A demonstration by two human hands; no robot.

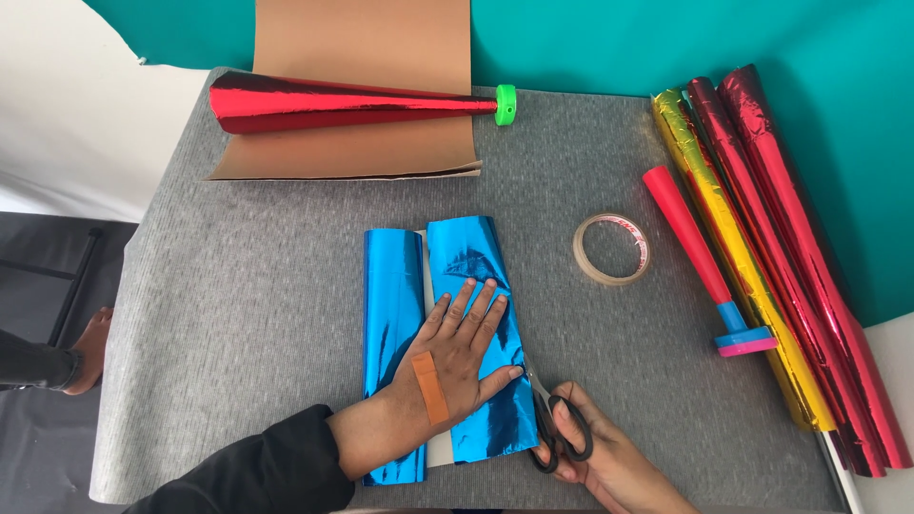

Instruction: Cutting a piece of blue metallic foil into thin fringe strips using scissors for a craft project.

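Our right hand (600, 457) grips black-handled scissors (557, 428), fingers through the loops; our left hand (457, 352) presses flat, fingers spread, holding nothing, on shiny blue foil sheet (476, 257).

The left hand (457, 357) lies flat on the curled foil sheet (443, 333) mid-table; the right hand (600, 457) with scissors (557, 428) sits at the sheet's right edge, perhaps touching it. A tape ring (611, 249) lies right of the sheet, foil rolls (781, 266) farther right, and a cone (352, 100) on card (362, 152) behind.

Red foil cone (352, 103) on brown paper (362, 152); tape ring (611, 248); foil rolls (790, 257) (right edge).
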